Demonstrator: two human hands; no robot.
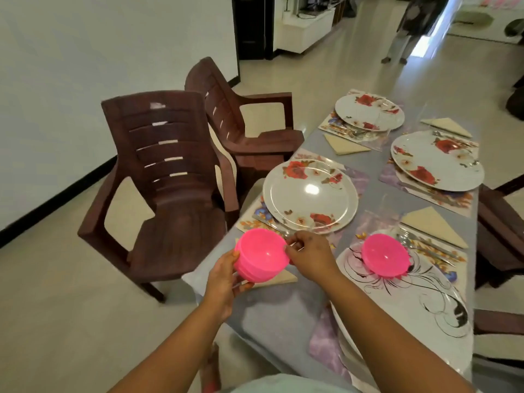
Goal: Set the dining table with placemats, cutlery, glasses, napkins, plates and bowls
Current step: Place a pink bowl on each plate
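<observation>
Both bare forearms reach up from the bottom of the view toward the near left corner of the grey table [272,316]. Cupped from below and behind, a stack of pink bowls [259,258] sits in the left hand [224,282], whose fingers curl around the base while the thumb lies on the outer wall. The right hand [309,255] pinches the stack's rim on its right side, fingers bent. The bowls are glossy, round, smooth plastic, nested so that ridged edges show below the top one; they hang over the table's left edge, above a folded beige napkin [280,277].

A single pink bowl [384,255] already rests on the near right plate [408,296], a white one with black swirl lines that reaches almost to the table's right edge. Three round white plates with red flowers sit on patterned placemats: one [310,195] just beyond the hands, one [436,161] across from it, one [368,113] at the far end. Triangular beige napkins and cutlery lie beside them.

Left of the table stand two brown slatted plastic armchairs [170,180], the nearer one pulled back and angled, leaving pale tiled floor [56,293] open between it and the table corner.
</observation>
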